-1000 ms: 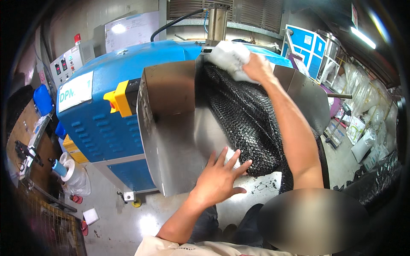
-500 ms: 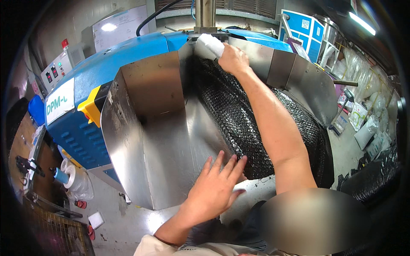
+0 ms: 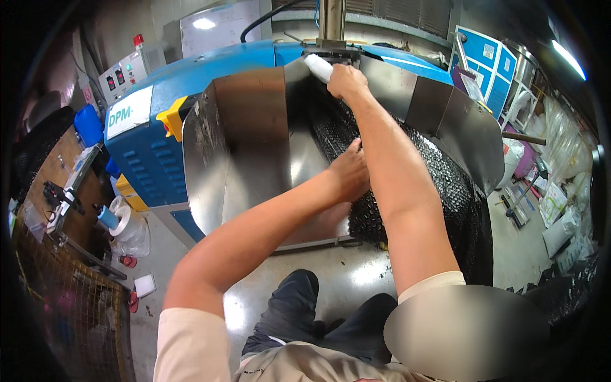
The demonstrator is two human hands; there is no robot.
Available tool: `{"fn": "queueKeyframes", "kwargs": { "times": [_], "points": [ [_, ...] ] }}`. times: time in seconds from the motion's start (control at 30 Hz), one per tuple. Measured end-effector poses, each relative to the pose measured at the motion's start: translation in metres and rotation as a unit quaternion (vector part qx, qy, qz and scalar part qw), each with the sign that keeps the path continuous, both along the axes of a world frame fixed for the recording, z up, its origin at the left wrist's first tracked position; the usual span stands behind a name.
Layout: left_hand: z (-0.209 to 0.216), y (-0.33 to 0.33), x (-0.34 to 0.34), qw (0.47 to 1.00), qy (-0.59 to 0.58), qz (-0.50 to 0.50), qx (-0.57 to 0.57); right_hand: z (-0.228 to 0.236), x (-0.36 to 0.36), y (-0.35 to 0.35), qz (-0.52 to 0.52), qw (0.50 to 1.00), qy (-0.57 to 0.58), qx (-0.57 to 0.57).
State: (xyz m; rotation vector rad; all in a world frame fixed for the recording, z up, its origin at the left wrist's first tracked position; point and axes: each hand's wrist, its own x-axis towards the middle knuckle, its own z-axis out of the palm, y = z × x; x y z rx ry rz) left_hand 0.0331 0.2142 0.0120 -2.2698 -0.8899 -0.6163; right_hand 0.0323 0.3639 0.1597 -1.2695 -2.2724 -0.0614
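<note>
My right hand (image 3: 347, 81) is closed around a smooth white cylindrical piece (image 3: 319, 67) at the top of the metal chute (image 3: 249, 105). Below it, a long sheet of black bubble wrap (image 3: 425, 148) runs down the chute and hangs over its near right edge. My left hand (image 3: 349, 170) has closed on the left side of the bubble wrap, thumb up, close under my right forearm. Part of the left hand's fingers is hidden by the wrap and that forearm.
Behind the chute stands a blue machine (image 3: 145, 141) with a yellow switch box (image 3: 170, 118) at its left. A metal post (image 3: 331, 24) rises at the back. Clear plastic bags (image 3: 560, 140) pile up at the right. White rolls (image 3: 129, 223) stand on the floor at the left.
My left hand has moved up and away from me, from the wrap's near edge to its middle, going from spread to closed. The right hand keeps the white piece. The view has shifted.
</note>
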Motion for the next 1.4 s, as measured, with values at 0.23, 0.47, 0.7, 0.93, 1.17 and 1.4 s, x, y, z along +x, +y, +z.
{"fn": "queueKeyframes", "kwargs": {
  "times": [0.23, 0.47, 0.7, 0.93, 1.17, 1.4],
  "points": [
    [0.034, 0.091, 0.032, 0.818, -0.439, 0.004, -0.371, 0.006, -0.012, 0.003, -0.014, 1.000, 0.013, -0.002],
    [0.029, 0.161, -0.031, 0.890, -0.434, -0.051, -0.129, 0.031, -0.031, 0.032, -0.061, 0.996, 0.050, 0.049],
    [0.045, 0.143, -0.067, 0.932, -0.324, 0.037, 0.156, 0.046, -0.042, 0.042, -0.041, 0.999, -0.016, 0.015],
    [0.024, 0.141, -0.067, 0.926, -0.364, 0.043, 0.091, 0.025, -0.052, 0.029, -0.046, 0.998, -0.006, 0.034],
    [0.011, 0.144, -0.061, 0.927, -0.376, 0.016, 0.006, -0.004, -0.056, 0.028, -0.038, 0.995, 0.016, 0.093],
    [0.009, 0.145, -0.055, 0.943, -0.283, 0.087, 0.153, 0.016, -0.033, 0.022, -0.010, 0.997, -0.033, 0.074]
  ]
}}
